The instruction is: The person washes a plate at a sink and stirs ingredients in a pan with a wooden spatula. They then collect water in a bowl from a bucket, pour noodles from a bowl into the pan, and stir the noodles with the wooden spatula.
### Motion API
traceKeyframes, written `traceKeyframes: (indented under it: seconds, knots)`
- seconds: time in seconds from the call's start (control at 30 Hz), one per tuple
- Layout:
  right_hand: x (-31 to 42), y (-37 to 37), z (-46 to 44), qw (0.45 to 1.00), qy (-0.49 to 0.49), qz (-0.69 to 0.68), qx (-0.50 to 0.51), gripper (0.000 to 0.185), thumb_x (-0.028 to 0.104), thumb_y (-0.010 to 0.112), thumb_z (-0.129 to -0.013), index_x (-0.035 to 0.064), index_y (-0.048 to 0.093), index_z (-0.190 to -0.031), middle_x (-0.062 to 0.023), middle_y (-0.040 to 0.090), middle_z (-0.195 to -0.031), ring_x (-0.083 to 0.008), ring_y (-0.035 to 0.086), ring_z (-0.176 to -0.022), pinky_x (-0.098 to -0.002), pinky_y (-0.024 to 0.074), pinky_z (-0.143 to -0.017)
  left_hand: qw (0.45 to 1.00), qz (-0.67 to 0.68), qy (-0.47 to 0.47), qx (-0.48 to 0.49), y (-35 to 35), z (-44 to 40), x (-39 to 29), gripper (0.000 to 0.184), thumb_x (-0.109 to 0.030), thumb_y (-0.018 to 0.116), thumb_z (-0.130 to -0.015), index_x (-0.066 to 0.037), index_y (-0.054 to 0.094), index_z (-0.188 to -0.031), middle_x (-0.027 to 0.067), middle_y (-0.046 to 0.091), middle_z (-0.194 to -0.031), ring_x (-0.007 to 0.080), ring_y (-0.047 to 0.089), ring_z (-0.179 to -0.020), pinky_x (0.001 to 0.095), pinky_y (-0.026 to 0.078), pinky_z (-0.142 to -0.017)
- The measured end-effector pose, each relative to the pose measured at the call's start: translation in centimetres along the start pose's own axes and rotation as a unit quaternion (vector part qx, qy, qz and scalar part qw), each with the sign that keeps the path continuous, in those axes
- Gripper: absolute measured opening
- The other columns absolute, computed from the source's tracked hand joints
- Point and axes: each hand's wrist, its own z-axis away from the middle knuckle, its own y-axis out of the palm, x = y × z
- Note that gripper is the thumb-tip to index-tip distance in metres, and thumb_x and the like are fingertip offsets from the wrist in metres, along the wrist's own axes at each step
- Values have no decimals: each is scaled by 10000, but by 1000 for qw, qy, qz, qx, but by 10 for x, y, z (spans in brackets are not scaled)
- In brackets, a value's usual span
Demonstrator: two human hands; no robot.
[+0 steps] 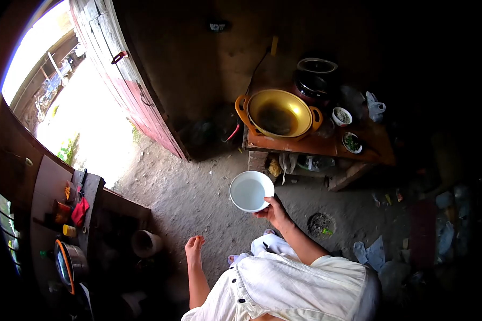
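Lets the left hand hang over the floor, loosely curled and released, with nothing visible in it. Pinches the white bowl at its near right rim with the right hand, in the air, near the front left corner of the worktop. Could tip or drop the bowl if held too weakly from one side; cannot tell how full. Turns its mouth upward; being round, gives no clear long axis.

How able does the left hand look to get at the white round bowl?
Probably yes: the left hand looks empty, and nothing shows between it and the bowl, which the right hand holds at the rim.
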Motion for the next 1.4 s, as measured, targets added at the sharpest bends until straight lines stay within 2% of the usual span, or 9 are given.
traceKeyframes:
  seconds: [0.17,0.27,0.3,0.53,0.63,0.9,1.03,1.27,1.4]
  knots:
    - [25,-16,-26,997,-45,-3,-67,415,284,532,-768,-15,460,-1048,-132,609,-761,-208,620,-587,-278,526,-470,999,-17,24,26,10,-11,-6,231,-316,553,-823,-91,589,-866,16,629,-861,134,590,-825,278,380,-719]
    - [54,-29,-46,991,-79,7,-111,392,292,526,-773,-20,480,-1007,-126,607,-710,-203,612,-547,-260,515,-440,998,-7,48,34,21,-15,-23,233,-316,556,-822,-90,588,-866,20,629,-859,133,594,-813,266,387,-706]
    - [65,-35,-55,988,-90,6,-125,384,292,523,-776,-18,483,-1000,-124,607,-706,-200,612,-546,-259,514,-438,998,12,57,22,26,-17,-30,213,-211,534,-850,-4,579,-865,63,609,-841,158,581,-798,271,441,-747]
    - [136,-74,-119,945,-207,72,-243,304,217,522,-801,14,441,-1013,-96,575,-660,-154,568,-461,-228,471,-363,999,-3,25,-23,52,-38,-43,209,-229,548,-841,-24,583,-865,54,616,-827,148,592,-755,252,439,-700]
    - [167,-72,-129,914,-227,166,-293,311,284,533,-795,40,416,-950,-96,555,-631,-163,563,-492,-248,478,-399,999,-27,6,-37,72,-48,-57,190,-219,549,-839,-36,584,-872,40,618,-836,141,590,-763,245,433,-696]
    - [187,-123,-184,911,-177,164,-333,444,246,565,-751,11,340,-1053,-136,545,-832,-174,580,-548,-250,480,-409,999,-18,19,-31,110,-66,-73,159,-145,511,-856,-5,582,-878,64,606,-861,159,583,-805,273,449,-777]
    - [201,-99,-178,868,-222,239,-374,518,253,565,-761,-13,311,-1126,-154,558,-827,-183,592,-572,-280,504,-451,999,-35,12,-37,110,-64,-73,165,-147,512,-855,2,582,-876,71,606,-858,167,587,-804,276,452,-771]
    - [180,-118,-199,900,-201,161,-353,498,249,563,-755,-10,318,-1102,-149,563,-786,-177,584,-569,-293,508,-459,998,-24,10,-50,88,-60,-68,180,-164,526,-850,5,579,-880,72,608,-853,161,587,-794,270,452,-752]
    - [175,-84,-192,861,-230,181,-416,423,266,551,-756,5,357,-1026,-114,550,-741,-167,561,-534,-299,512,-460,999,-21,16,-47,59,-58,-63,191,-173,533,-847,10,576,-881,70,608,-849,157,585,-784,265,451,-745]
